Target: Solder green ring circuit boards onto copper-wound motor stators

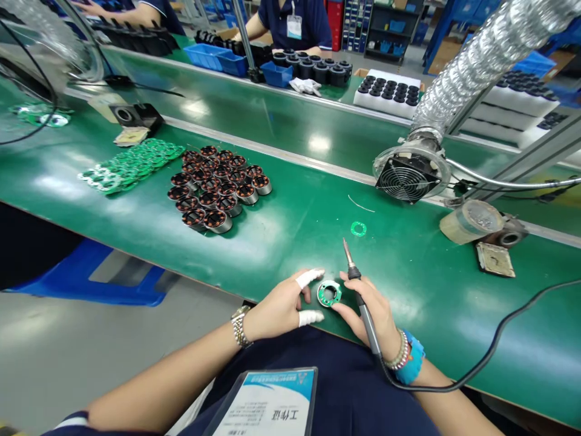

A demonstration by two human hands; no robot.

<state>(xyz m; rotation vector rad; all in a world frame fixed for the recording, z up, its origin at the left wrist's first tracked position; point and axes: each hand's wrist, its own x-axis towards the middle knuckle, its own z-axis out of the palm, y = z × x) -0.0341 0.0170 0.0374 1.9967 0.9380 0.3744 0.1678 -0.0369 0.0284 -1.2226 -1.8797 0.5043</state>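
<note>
A round part with a ring-shaped green circuit board (323, 297) on top sits at the table's near edge, between my hands. My left hand (284, 306), white coverings on its thumb and a finger, curves around the left side of this part with thumb and fingers apart; firm contact is not clear. In my right hand (374, 312) lies a soldering iron (368, 324), its tip pointing up and away from me. The right thumb reaches the board's right edge. Farther off, a small green ring board (358, 229) lies flat.
Several copper-wound motor stators (209, 198) stand left of centre, beside stacked green boards (131, 165). At right are a fume fan (406, 180), a round tub (472, 221) and a soldering stand with sponge (495, 259). The iron's cable (494, 345) trails right. Co-workers sit opposite.
</note>
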